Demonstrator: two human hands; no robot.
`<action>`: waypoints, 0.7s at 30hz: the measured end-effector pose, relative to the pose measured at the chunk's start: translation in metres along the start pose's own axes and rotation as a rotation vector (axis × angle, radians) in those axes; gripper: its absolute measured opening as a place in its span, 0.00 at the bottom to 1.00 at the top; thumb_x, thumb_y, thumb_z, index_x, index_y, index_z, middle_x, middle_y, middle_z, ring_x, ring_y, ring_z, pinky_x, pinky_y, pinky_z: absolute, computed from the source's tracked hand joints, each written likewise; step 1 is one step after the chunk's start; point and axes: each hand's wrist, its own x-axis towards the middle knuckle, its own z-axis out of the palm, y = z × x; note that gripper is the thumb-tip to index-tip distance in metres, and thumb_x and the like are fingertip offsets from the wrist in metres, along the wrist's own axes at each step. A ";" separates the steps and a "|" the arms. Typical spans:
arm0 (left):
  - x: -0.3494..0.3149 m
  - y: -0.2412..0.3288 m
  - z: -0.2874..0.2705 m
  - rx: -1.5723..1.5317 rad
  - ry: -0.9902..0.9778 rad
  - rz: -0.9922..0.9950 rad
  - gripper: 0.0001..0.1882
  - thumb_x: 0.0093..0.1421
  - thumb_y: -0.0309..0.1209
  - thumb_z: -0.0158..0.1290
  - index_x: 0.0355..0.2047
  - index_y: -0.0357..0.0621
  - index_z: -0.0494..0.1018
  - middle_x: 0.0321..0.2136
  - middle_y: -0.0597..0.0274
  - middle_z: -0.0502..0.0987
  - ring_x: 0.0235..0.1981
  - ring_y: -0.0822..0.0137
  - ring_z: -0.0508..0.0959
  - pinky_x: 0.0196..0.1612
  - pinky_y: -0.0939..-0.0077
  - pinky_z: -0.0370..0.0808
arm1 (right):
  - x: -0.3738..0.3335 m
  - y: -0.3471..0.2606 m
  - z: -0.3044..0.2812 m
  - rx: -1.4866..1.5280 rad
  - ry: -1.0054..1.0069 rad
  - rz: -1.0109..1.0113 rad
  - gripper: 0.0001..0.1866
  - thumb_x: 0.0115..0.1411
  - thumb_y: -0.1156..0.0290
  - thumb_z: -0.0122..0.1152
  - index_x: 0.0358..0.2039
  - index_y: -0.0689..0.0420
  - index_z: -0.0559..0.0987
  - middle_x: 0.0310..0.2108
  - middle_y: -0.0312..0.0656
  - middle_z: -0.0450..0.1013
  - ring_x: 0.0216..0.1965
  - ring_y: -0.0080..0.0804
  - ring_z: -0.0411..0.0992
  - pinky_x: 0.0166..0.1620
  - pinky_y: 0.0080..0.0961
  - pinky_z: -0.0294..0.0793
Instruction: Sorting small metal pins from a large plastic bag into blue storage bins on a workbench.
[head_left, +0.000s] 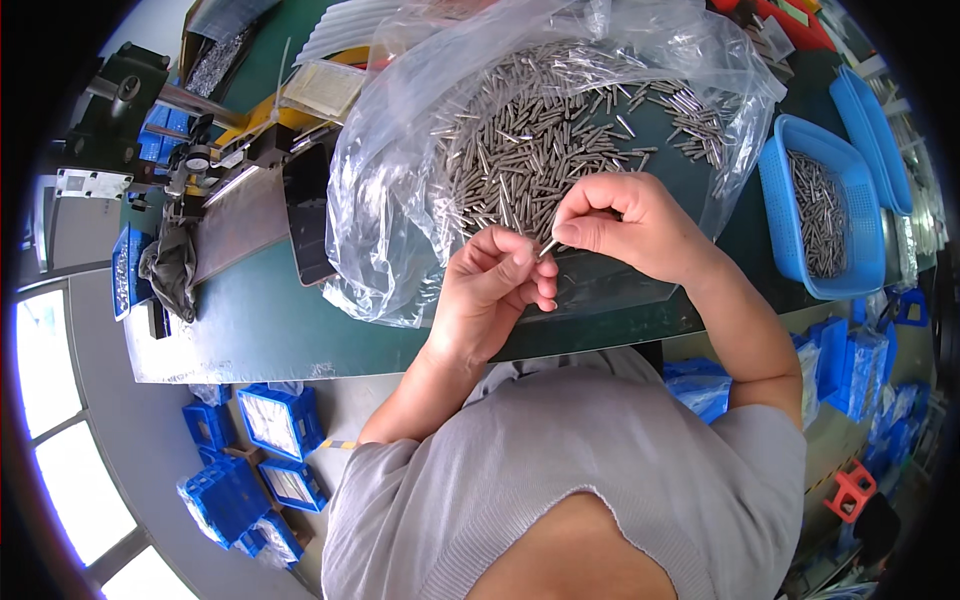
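Observation:
Between my hands, at the near side of the heap, is a slim, shiny metal pin (547, 248). My right hand (635, 225) pinches its upper end with thumb and forefinger. The pin's lower end meets the fingertips of my left hand (487, 285), which is closed with the thumb pressed to the curled fingers. Just beyond lies a large heap of similar metal pins (520, 145), spread on a clear plastic bag (385, 190) whose sides are folded open around it. Several loose pins lie at the heap's right side.
A blue basket (779, 215) of metal pins stands at the right edge of the green worktable (390, 350). To the left are a dark flat tablet-like panel (308, 215), a metal fixture (240, 215) and a grey cloth (172, 268). Blue crates (225, 495) stand on the floor.

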 end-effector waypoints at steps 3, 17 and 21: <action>0.000 0.000 0.000 0.000 0.004 -0.001 0.06 0.61 0.27 0.49 0.31 0.36 0.68 0.28 0.52 0.76 0.25 0.65 0.78 0.29 0.74 0.78 | 0.001 0.001 0.002 0.003 0.009 0.015 0.04 0.55 0.75 0.60 0.28 0.62 0.75 0.24 0.33 0.72 0.28 0.16 0.69 0.33 0.15 0.69; 0.002 -0.004 0.002 0.034 -0.018 0.044 0.03 0.60 0.24 0.48 0.32 0.36 0.69 0.29 0.50 0.76 0.26 0.64 0.76 0.30 0.71 0.75 | -0.007 -0.009 -0.005 -0.068 0.153 -0.047 0.06 0.56 0.72 0.60 0.26 0.61 0.74 0.20 0.29 0.68 0.23 0.12 0.62 0.27 0.14 0.63; -0.005 -0.004 -0.007 0.002 -0.006 0.069 0.03 0.60 0.24 0.49 0.31 0.37 0.70 0.29 0.50 0.74 0.26 0.63 0.76 0.29 0.73 0.77 | -0.041 -0.038 -0.039 -0.329 0.706 -0.300 0.06 0.54 0.74 0.62 0.26 0.61 0.75 0.17 0.32 0.67 0.20 0.14 0.63 0.23 0.15 0.62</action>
